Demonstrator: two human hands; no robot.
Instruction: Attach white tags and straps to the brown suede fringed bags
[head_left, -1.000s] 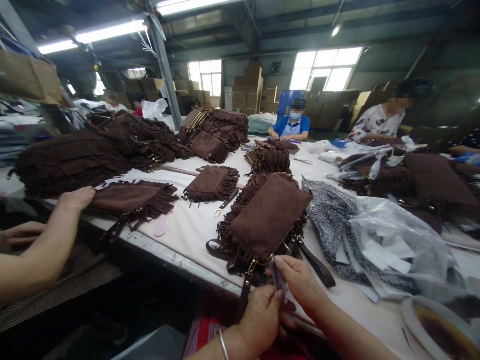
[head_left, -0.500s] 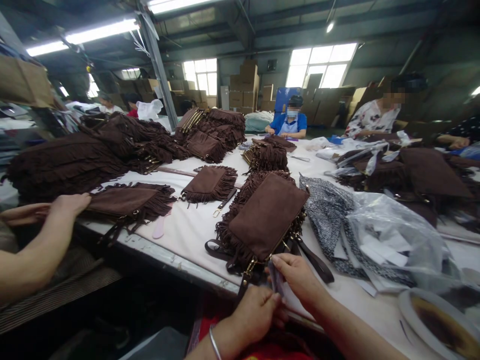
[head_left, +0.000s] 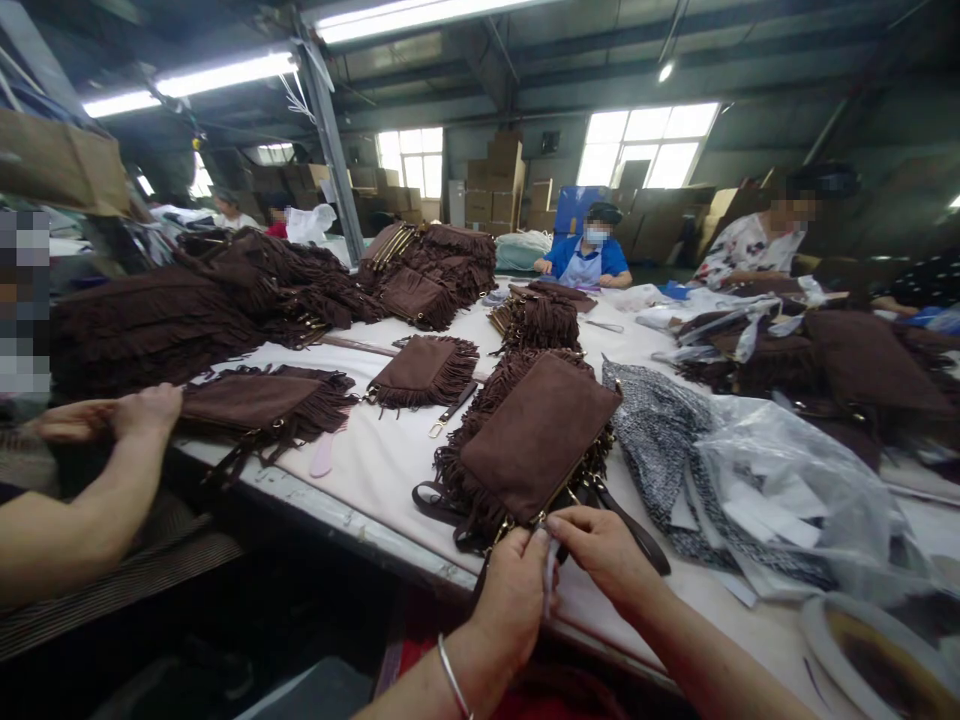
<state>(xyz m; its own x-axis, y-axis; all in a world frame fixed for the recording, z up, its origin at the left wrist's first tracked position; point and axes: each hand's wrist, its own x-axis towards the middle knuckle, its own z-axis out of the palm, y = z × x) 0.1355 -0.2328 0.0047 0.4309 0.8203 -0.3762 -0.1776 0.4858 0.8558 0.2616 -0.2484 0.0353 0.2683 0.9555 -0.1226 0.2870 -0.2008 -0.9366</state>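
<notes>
A brown fringed pouch [head_left: 538, 432] lies on top of a stack near the table's front edge, its metal clasps and straps at the lower side. Just below its lower corner, my left hand [head_left: 514, 590], with a bangle on the wrist, is closed on a small greyish strip [head_left: 550, 575]. The fingers of my right hand [head_left: 592, 545] are pinched at the upper end of that strip, close to the clasp. The two hands nearly touch. A dark strap [head_left: 634, 530] runs beside my right hand.
Left, a co-worker's hands [head_left: 146, 410] hold another fringed pouch [head_left: 251, 400]. A smaller pouch [head_left: 416, 370] and loose strap [head_left: 454, 408] lie mid-table. Grey knit fabric [head_left: 660, 430], a clear plastic bag [head_left: 795, 480] and a tape roll [head_left: 817, 640] are at right.
My left hand has moved up to the strip near the clasp, closer to my right hand. The camera view has shifted slightly.
</notes>
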